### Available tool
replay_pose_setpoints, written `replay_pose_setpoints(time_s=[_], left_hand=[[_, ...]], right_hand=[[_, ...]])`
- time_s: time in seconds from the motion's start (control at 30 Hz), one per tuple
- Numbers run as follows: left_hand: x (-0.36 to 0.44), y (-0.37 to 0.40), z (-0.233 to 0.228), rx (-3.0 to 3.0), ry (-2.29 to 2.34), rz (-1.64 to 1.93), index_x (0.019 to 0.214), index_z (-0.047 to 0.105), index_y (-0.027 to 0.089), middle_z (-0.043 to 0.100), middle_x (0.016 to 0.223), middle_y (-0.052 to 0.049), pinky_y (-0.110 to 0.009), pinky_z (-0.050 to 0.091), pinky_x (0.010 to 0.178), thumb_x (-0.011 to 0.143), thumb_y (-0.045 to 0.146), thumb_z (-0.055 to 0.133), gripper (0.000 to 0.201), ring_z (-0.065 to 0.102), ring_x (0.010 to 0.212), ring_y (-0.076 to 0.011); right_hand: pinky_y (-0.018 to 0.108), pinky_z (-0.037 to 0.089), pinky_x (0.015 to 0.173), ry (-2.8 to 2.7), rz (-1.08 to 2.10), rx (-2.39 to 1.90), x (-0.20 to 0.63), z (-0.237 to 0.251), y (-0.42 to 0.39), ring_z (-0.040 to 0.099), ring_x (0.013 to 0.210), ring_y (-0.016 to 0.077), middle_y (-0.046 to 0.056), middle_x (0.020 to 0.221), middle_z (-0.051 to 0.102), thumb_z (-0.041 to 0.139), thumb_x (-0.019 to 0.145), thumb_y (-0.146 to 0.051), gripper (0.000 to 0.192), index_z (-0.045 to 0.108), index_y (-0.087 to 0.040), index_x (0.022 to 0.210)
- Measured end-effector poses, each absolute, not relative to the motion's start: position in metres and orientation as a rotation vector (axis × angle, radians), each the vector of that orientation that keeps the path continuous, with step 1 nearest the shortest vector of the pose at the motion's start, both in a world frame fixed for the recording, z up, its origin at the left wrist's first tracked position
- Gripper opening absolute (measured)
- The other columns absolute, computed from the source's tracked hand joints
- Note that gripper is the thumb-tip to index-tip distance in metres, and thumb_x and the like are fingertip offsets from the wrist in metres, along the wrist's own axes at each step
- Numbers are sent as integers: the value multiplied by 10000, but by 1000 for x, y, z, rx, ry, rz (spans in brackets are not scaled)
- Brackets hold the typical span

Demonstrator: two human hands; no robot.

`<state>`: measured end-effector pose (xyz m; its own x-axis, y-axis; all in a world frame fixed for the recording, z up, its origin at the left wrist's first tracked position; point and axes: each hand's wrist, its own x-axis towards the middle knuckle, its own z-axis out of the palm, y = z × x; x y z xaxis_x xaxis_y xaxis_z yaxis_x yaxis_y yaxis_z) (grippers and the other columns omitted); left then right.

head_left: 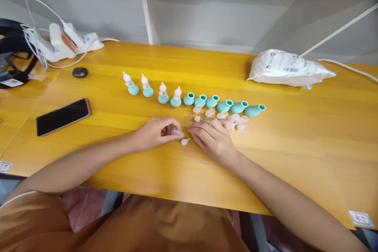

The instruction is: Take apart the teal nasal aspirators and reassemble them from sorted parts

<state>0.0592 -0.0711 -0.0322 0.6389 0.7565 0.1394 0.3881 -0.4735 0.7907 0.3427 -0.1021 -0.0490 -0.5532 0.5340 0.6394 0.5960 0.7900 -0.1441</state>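
My left hand [161, 133] pinches a small clear plastic connector [177, 132] between thumb and fingers. To its right, my right hand [214, 136] has its fingers bent together at the narrow end of a small whitish nozzle tip [185, 141]; the thumb is hidden. Beyond the hands runs a row of teal rubber bulbs. Those on the left, such as one bulb [133, 89], carry a whitish nozzle [127, 78] on top. On the right, bulbs such as one [255, 110] have open necks. Loose clear connectors [210, 112] and nozzle tips [241, 128] lie behind my right hand, partly covered by it.
A phone [63, 117] and a black earbud case [80, 72] lie on the left of the wooden table [310, 141]. Farther back are a power strip [94, 41] with cables and a black object [14, 53]. A white plastic package [291, 69] rests at the back right against the grey partition.
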Motion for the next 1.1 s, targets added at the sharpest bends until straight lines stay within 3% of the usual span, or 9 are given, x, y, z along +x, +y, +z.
replay_pose_setpoints(time_s=[0.1,0.33,0.73,1.1], left_hand=[[64,-80,-33,2036,871,636,1117,770,221,774,915,3,-259,500,714,1006,455,823,264,661,750,-140],[74,-92,-27,1910,838,612,1067,782,215,691,779,46,-233,419,628,985,474,851,280,543,637,-102],[70,-86,-30,2043,722,631,1064,782,207,716,873,10,-251,441,686,1006,486,826,289,567,698,-111],[70,-84,-34,2113,652,609,1068,782,204,709,891,2,-253,444,718,1003,499,830,306,582,738,-122]], right_hand=[[469,543,886,-2160,-14,-777,343,-47,-103,778,995,270,23,1136,856,728,1079,-122,366,706,-340,1372],[437,675,802,-2006,290,-637,336,-42,-114,806,963,256,88,1114,827,744,1044,-50,444,675,-297,1406],[427,681,804,-1968,510,-644,330,-38,-119,810,947,253,77,1060,829,784,1032,-86,304,732,-280,1261],[343,659,873,-1945,877,-562,331,-38,-116,783,988,206,83,1081,797,797,1023,-79,187,798,-224,1142]])
